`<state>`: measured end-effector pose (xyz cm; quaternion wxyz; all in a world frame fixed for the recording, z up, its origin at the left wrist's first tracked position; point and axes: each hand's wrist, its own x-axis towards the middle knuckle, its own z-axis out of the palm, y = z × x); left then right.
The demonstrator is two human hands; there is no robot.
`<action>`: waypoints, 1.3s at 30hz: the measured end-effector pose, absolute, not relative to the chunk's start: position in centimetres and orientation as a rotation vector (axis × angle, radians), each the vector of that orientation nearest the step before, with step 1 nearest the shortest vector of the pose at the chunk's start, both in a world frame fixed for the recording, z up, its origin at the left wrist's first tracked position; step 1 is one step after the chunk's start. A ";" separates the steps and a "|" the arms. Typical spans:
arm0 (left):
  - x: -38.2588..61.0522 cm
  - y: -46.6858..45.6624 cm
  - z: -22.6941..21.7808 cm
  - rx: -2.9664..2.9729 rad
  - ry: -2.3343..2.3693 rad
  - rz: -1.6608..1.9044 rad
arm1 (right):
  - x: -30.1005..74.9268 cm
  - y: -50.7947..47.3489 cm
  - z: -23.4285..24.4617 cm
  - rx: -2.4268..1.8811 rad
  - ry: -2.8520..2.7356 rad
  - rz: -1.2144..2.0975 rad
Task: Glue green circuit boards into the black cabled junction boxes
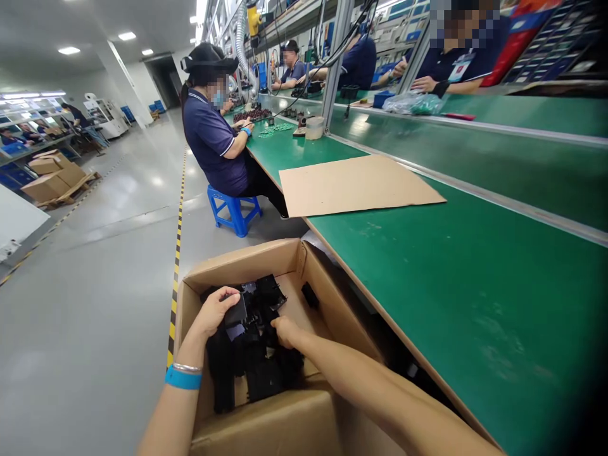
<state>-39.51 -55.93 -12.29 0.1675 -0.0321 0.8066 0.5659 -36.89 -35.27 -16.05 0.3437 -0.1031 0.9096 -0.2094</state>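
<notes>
An open cardboard box (242,259) holds a loose heap of black plastic parts (263,380). Inside it, my left hand (216,311) grips a flat, smooth-faced black plastic part (236,311), thumb along its upper edge. A silver bangle and a blue band circle that wrist. My right hand (287,332) reaches in from the right, its fingers closed at the edge of another dark part (270,315) in the heap. The fingertips there are partly hidden. One small black piece (310,296) lies apart, near the box's right wall.
Right of the box runs a green workbench (456,285) with a flat cardboard sheet (356,187) on it. A co-worker (213,126) sits on a blue stool (235,212) ahead. Other people work across the bench. Yellow-black tape (178,247) marks the floor at left.
</notes>
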 end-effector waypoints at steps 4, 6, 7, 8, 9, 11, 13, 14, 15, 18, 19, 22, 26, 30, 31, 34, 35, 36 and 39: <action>-39.8 -55.7 -12.1 -0.223 2.052 1.850 | -37.2 -35.4 -13.7 -0.268 2.331 -0.552; -39.7 -55.6 -12.0 -0.280 1.958 1.931 | -37.6 -35.4 -12.2 -0.282 2.327 -0.560; -39.6 -55.7 -11.9 -0.309 1.920 1.964 | -37.8 -35.3 -11.3 -0.291 2.328 -0.568; -39.5 -55.7 -11.8 -0.340 1.887 1.994 | -38.1 -35.0 -10.2 -0.304 2.328 -0.581; -39.4 -55.7 -11.6 -0.372 1.859 2.019 | -38.3 -34.6 -9.0 -0.317 2.330 -0.600; -39.0 -55.6 -11.1 -0.434 1.823 2.060 | -38.6 -33.3 -6.0 -0.342 2.340 -0.664; -38.6 -55.1 -10.2 -0.461 1.802 2.094 | -38.2 -30.9 -2.1 -0.362 2.372 -0.763; -38.3 -54.6 -9.6 -0.453 1.792 2.110 | -37.5 -29.1 0.0 -0.364 2.399 -0.816; -38.0 -53.9 -8.8 -0.429 1.779 2.122 | -36.3 -27.1 2.2 -0.354 2.433 -0.866; -37.0 -50.3 -5.6 -0.259 1.707 2.107 | -29.4 -19.9 8.7 -0.318 2.639 -0.902; -36.6 -48.7 -4.3 -0.178 1.674 2.078 | -26.0 -17.5 10.5 -0.318 2.753 -0.838; -35.9 -42.4 -0.3 0.079 1.568 1.947 | -14.6 -12.4 13.8 -0.124 3.011 -0.416; -32.7 -29.5 4.6 0.510 1.549 1.670 | -1.1 -8.5 12.9 0.654 2.908 -0.099; -23.4 -14.8 7.9 1.164 1.368 1.283 | 7.5 -5.6 9.5 1.144 2.762 -0.284; -20.6 -11.5 8.3 1.256 1.335 1.232 | 9.0 -5.1 8.8 1.185 2.760 -0.343; -13.0 -3.0 8.2 1.519 1.314 1.143 | 13.1 -3.8 7.9 1.285 2.829 -0.492; -10.9 -0.8 7.9 1.615 1.328 1.125 | 14.5 -3.3 7.9 1.348 2.860 -0.522; -9.0 1.2 7.5 1.716 1.350 1.111 | 15.9 -2.8 7.8 1.441 2.879 -0.541; -4.4 5.1 5.9 2.020 1.421 1.060 | 19.6 -1.1 7.0 1.762 2.844 -0.585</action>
